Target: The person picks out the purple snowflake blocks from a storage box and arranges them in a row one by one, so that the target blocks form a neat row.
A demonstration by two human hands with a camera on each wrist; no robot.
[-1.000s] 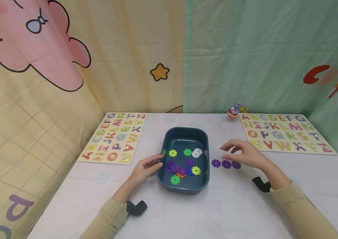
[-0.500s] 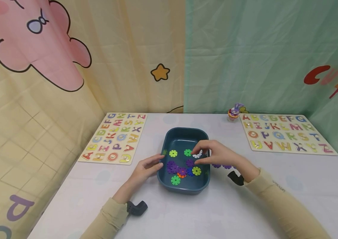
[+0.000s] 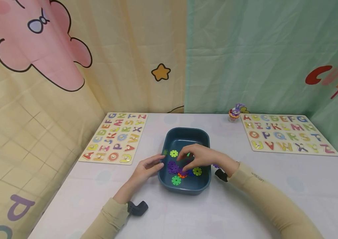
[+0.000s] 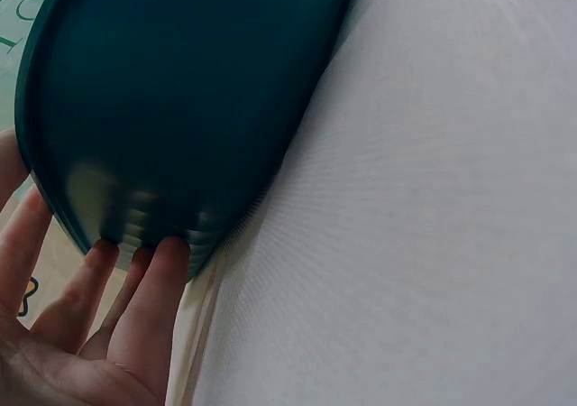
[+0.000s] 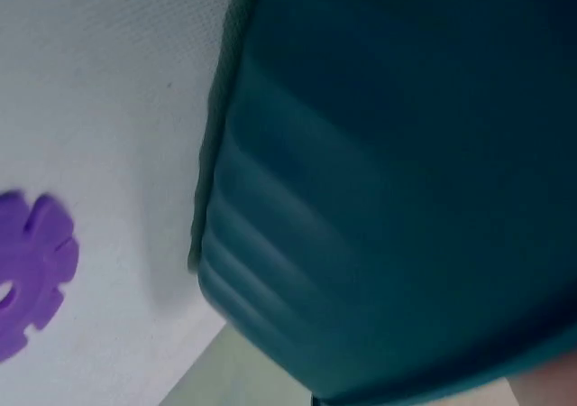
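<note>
A dark teal plastic tub (image 3: 184, 191) stands on the table, with notched flower-shaped discs inside. My left hand (image 3: 145, 169) touches the tub's left side; in the left wrist view its fingertips (image 4: 171, 253) meet the outer wall. Reaching over the right rim, my right hand (image 3: 199, 156) has its thumb and fingers parted just above purple discs (image 3: 172, 167). Near them lie an orange disc (image 3: 182, 176), a green disc (image 3: 176, 180) and a yellow-green disc (image 3: 197, 171). The right hand hides part of the tub's contents. Outside, a purple disc (image 5: 36, 271) lies on the cloth.
Letter boards lie at both sides, one at the left (image 3: 113, 138) and another at the right (image 3: 288, 134). A small bunny figure (image 3: 235, 113) stands at the back, beside the right board. Curtains (image 3: 246, 56) hang behind the table.
My right hand has moved left from above the purple discs on the table, across the tub's rim, to over the purple pile inside. My left hand has stayed at the tub's side.
</note>
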